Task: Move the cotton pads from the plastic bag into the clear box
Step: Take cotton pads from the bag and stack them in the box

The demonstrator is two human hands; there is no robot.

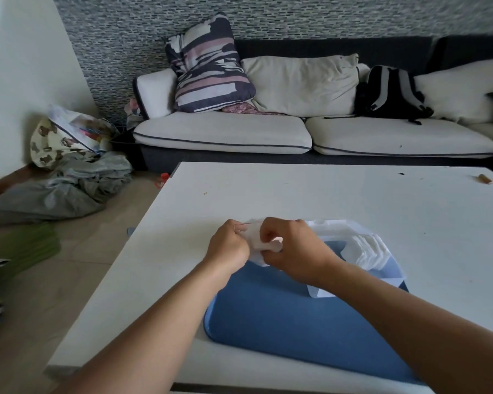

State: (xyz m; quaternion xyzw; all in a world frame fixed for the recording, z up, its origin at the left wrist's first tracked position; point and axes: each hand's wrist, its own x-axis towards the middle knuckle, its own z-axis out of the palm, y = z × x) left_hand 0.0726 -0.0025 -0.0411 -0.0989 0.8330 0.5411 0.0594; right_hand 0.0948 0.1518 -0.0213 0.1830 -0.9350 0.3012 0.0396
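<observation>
Two hands meet over the far edge of a blue tray [282, 322], a smooth shallow thing with rounded corners, lying on a matt white desk [325, 194]. Between them is the plastic bag [255, 240], thin, crinkled and see-through, showing white. The left hand [228, 245] has its fingers [239, 227] curled tight and pinches the bag's left side near its top. The right hand [293, 248] is curled round the bag's right side, knuckles up, its fingers folded close on the film. Whether any cotton pads are in the bag cannot be told from here, as the hands cover most of it.

Just to the right of the right hand, on the tray's far right corner, stands the clear box [387, 268], hard-walled and glassy with straight edges. In it a row of cotton pads [367, 250] stands on edge, soft, white and scalloped along the top. The box's lid [330, 227], pale and moulded, lies open behind it.

Beyond the desk is a sofa [225, 132] with cream cushions piped in dark, a striped pillow [208, 64], a plain pillow [302, 81] and a black backpack [390, 92]. Crumpled grey cloth [69, 189] lies on the floor at left.
</observation>
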